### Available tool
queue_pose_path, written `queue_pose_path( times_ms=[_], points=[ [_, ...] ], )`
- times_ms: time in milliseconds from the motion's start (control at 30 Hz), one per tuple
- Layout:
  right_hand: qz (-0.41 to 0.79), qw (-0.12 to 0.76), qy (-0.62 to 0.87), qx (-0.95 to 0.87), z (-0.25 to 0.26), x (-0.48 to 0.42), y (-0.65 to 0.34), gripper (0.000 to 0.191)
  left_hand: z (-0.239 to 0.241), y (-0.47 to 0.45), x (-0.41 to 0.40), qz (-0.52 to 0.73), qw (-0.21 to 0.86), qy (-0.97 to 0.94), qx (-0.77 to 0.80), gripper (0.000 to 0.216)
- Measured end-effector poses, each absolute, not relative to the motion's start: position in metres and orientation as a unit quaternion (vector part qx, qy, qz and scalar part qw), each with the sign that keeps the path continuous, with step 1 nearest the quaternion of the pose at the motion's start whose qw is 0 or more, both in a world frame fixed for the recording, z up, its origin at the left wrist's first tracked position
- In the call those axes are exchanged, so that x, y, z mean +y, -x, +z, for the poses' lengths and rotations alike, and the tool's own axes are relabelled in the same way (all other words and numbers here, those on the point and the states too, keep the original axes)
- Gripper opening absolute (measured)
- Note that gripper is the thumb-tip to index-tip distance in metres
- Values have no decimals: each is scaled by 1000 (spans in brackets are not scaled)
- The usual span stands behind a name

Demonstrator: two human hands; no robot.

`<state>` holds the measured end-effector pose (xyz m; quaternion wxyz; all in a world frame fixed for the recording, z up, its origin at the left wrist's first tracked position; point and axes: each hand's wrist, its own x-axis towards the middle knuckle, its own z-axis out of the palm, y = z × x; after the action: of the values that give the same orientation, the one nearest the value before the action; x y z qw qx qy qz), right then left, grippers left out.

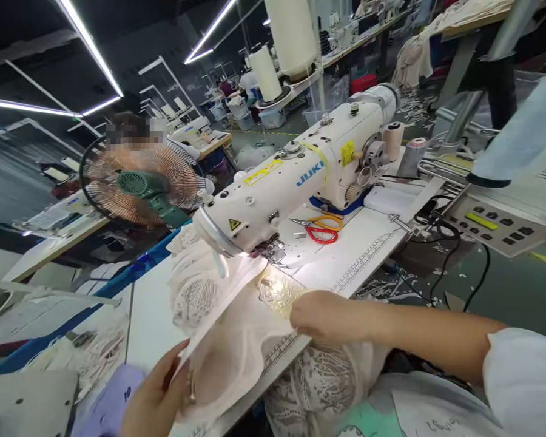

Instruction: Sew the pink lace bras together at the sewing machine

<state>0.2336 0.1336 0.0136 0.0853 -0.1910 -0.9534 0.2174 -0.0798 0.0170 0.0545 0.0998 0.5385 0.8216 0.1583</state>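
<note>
A pale beige bra lies across the front of the white sewing machine, with its upper edge running in beneath the needle area. My left hand pinches the bra's near left edge between thumb and fingers. At the right, my right hand is closed on the bra fabric beside a shiny, lit patch on the machine bed; its fingertips are partly hidden. Behind the needle lie lace cups. More lace bra pieces hang over the table's front edge near my lap.
Red-handled scissors and yellow-handled scissors lie on the machine bed. A fan stands behind the table. To the right is a control panel. Purple pieces and fabric scraps lie at left. A person sits beyond the fan.
</note>
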Motion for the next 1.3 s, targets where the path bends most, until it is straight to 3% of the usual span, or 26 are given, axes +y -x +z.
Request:
queue_pose_path(
  times_ms=[100,167,300,467,700,900,1167,1300],
  points=[
    [255,91,219,-938,28,149,-247,17,80,70,28,227,326,-457,796,47],
    [302,56,263,-914,27,163,-247,14,84,73,42,162,389,-447,789,42],
    [259,31,299,-918,2,179,-219,16,77,87,68,-67,182,-496,846,19],
    [104,121,409,-898,-17,172,-182,19,61,60,101,-58,57,-537,840,22],
    [15,158,382,-911,-43,141,-166,17,8,-8,166,30,80,-654,752,32],
    [-11,153,275,-949,-61,146,-164,32,-13,-3,206,63,102,-598,793,36],
    [30,142,144,-979,-53,185,-169,31,4,-4,156,49,142,-710,688,26],
    [44,160,135,-977,-61,184,-178,29,-15,-9,130,39,110,-810,574,40]
  ],
)
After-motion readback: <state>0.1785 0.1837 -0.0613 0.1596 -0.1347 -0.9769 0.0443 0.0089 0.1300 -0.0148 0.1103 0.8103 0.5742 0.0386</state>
